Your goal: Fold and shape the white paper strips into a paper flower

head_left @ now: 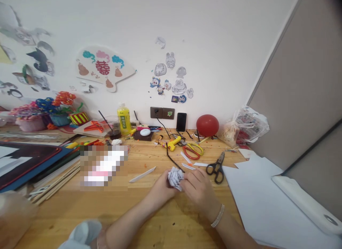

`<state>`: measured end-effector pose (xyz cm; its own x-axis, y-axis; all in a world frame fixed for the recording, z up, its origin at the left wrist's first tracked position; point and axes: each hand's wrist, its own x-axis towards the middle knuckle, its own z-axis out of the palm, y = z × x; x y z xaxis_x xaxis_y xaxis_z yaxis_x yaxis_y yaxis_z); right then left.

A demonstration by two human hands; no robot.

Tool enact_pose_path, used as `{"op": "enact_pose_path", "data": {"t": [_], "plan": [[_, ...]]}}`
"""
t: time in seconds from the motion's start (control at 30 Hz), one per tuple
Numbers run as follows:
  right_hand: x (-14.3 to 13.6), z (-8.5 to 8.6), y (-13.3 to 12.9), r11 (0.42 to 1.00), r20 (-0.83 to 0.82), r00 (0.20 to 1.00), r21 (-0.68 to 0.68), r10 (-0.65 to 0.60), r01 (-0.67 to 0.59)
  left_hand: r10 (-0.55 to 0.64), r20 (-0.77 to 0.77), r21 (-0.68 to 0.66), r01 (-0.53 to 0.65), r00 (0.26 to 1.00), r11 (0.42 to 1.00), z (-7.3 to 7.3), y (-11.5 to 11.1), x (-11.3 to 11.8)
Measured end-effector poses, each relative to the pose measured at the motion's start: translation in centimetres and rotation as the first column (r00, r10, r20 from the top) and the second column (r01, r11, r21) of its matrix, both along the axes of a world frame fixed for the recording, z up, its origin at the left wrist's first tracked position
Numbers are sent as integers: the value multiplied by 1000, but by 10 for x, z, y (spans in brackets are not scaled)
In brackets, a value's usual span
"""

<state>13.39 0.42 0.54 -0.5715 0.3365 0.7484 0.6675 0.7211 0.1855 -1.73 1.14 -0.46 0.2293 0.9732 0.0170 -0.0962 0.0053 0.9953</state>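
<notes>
A white paper flower (175, 177), built of many small folded petals, is held just above the table between both hands. My left hand (163, 186) is closed around its left side and underside, with most fingers hidden behind it. From the right, my right hand (199, 187) pinches the flower's edge with bent fingers; a bracelet circles that wrist. Black-handled scissors (218, 168) lie right of my right hand. Beyond the hands are paper strips (188, 166) and a dark thin cord or rod (173, 158). Another paper strip (142, 174) lies to the left.
A yellow glue gun (174, 144) and red-and-yellow scissors (192, 151) lie farther back. A phone (181, 122), a red balloon (207, 125) and a yellow bottle (123, 118) stand near the wall. White paper sheets (267, 199) cover the right side; wooden sticks (60, 181) lie left.
</notes>
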Motion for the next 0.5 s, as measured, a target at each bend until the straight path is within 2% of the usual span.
{"op": "enact_pose_path", "data": {"t": [0.27,0.37,0.5], "plan": [[0,11,-9,988,-70,994,-127,84,-93,129,22,16,-130,991,991,4,1,-4],[2,12,-9,972,-148,986,-208,82,-112,105,23,6,-105,994,994,5,0,-4],[5,12,-6,958,-258,966,-273,18,-91,41,6,30,-41,999,999,1,1,-2]]}}
